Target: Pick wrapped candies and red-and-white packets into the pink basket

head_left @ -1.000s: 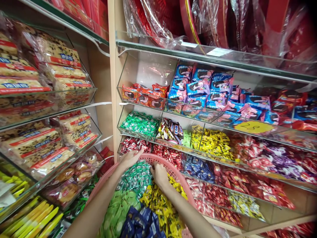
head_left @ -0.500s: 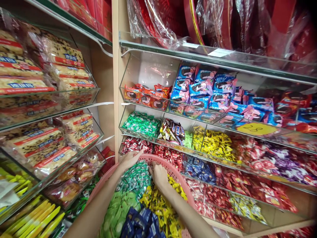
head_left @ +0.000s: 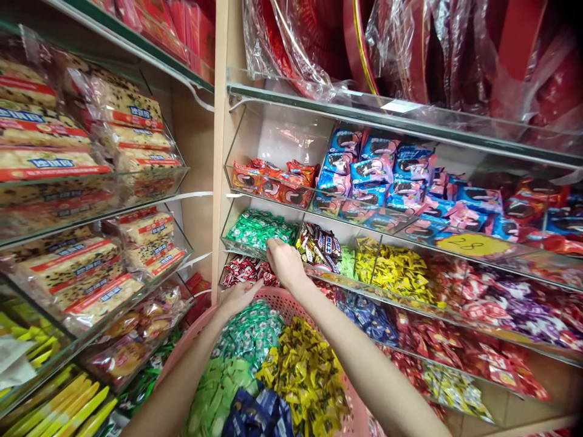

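A pink basket [head_left: 356, 397] holds green, light green, yellow and dark blue wrapped candies in separate heaps. Over the basket's far left rim is my left hand [head_left: 237, 298], fingers stretched out and apart from the thumb. My right hand [head_left: 286, 264] reaches past the far rim to the front edge of the shelf compartment of green candies [head_left: 262, 227]. Its fingers are curled together; whatever they hold, if anything, is hidden. Red wrapped candies [head_left: 243, 271] lie in the compartment just below, beside both hands.
Glass shelves rise in front, with chocolate bars [head_left: 325, 243], yellow candies [head_left: 401, 270] and blue cookie packs [head_left: 371, 170]. Packaged bread [head_left: 86, 273] fills the left shelves. A wooden upright [head_left: 219, 152] divides the two shelf units. Plastic-wrapped red items hang over the top shelf.
My right hand has moved up and forward from the candies inside the basket to the green candy compartment. My left hand stays near the basket's far left rim.
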Demonstrator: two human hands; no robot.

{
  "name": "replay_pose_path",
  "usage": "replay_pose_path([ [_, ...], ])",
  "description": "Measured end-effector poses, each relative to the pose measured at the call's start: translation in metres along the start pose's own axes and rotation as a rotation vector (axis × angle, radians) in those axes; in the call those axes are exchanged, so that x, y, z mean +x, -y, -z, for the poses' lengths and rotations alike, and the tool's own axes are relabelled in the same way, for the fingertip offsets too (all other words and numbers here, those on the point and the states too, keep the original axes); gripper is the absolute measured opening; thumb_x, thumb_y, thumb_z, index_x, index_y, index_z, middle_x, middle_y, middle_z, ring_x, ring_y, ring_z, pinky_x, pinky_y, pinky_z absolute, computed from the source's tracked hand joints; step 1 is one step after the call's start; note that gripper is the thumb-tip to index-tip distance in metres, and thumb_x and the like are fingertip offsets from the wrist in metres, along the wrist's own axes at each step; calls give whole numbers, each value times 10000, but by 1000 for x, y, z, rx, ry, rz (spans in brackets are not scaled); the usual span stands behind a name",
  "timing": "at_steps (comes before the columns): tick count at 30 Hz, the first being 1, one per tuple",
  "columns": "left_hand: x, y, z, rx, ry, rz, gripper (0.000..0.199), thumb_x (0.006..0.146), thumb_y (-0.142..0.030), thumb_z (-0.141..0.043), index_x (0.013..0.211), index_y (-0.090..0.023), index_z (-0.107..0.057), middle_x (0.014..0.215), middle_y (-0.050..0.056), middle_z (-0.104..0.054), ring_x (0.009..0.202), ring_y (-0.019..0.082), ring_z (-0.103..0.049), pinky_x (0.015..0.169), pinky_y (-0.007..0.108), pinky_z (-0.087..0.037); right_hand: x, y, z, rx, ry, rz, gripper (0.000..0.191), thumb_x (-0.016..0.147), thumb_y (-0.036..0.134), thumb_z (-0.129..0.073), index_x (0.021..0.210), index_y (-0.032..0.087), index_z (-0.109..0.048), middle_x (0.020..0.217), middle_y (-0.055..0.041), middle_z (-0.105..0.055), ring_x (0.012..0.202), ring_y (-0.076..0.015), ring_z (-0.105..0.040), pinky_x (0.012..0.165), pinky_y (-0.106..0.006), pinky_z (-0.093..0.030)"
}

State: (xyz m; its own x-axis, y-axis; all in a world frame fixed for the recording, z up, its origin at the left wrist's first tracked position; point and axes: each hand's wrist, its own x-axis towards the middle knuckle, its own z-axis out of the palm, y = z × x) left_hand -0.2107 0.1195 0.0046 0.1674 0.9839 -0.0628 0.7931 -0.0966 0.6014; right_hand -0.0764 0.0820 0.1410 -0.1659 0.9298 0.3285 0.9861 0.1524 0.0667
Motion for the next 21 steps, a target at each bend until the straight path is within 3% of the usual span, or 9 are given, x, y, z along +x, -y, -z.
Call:
replay_pose_path([
  [3, -1, 2, 3, -3, -1, 13, 563, 696, -703, -258, 688, -269, -616, 735, -14, -673, 795, 228, -606, 688, 294, -428, 36, -5, 6, -83, 28, 19, 303, 861, 122, -288, 1047, 159, -524, 1007, -121, -585, 967, -193, -524, 766, -277, -366],
  [8, -6, 1, 10, 19, 3, 31, 607, 689, -727, -217, 685, -268, -614, 743, -10, -669, 811, 238, -604, 696, 307, -427, 72, -6, -6, -138, 218, -85, 275, 812, 110, -403, 990, 148, -610, 1041, -144, -601, 1037, -233, -510, 829, -370, -333],
  [15, -10, 0, 16, 30, -15, 20, 681, 665, -766, -159, 710, -266, -619, 800, 15, -670, 860, 259, -591, 715, 326, -417, 88, 3, -23, -115, 328, -218, 275, 778, 81, -455, 993, 147, -615, 1023, -144, -619, 947, -220, -575, 783, -380, -352],
  [21, -9, 5, 17, 33, -27, 49, 679, 664, -762, -166, 698, -252, -613, 776, 6, -673, 838, 238, -595, 717, 310, -416, 87, 1, -24, -106, 309, -265, 294, 801, 71, -422, 1028, 147, -593, 1039, -164, -606, 969, -224, -566, 780, -388, -347],
])
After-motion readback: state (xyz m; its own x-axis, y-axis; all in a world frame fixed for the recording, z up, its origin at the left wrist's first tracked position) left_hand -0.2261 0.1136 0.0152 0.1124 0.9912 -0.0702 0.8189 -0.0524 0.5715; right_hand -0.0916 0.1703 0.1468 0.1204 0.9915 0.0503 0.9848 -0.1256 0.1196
